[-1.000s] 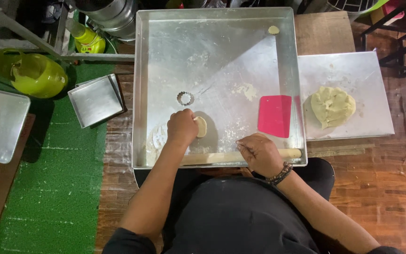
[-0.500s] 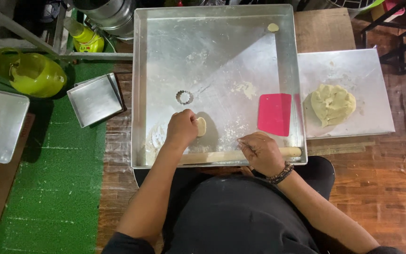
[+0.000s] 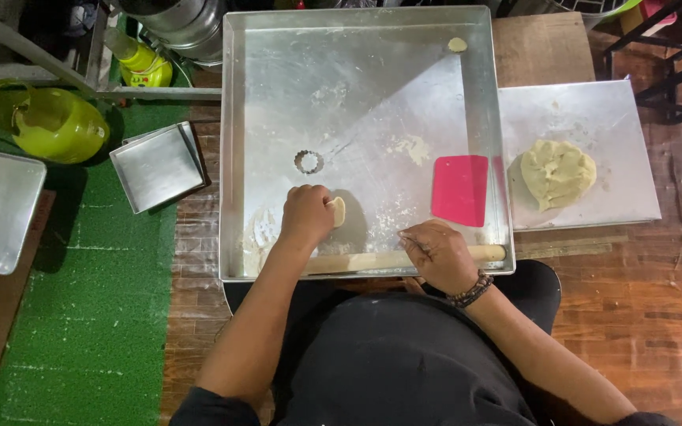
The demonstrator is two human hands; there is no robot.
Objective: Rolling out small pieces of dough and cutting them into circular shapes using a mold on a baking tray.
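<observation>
Left hand [image 3: 305,214] pressed on a small pale dough piece [image 3: 339,211] in the big shiny metal tray [image 3: 234,118], fingers curled on it, right hand [image 3: 436,254] lay on the long wooden rolling pin [image 3: 372,260], fingers bent over it, round wavy cutter [image 3: 308,162] near, flat pink scraper [image 3: 460,190] beside

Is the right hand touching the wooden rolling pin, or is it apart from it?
Touching. In the head view the right hand lies on the wooden rolling pin, covering part of it, with no gap visible between them.

Small pale dough piece [image 3: 339,211] flat in big metal tray [image 3: 278,95]
</observation>
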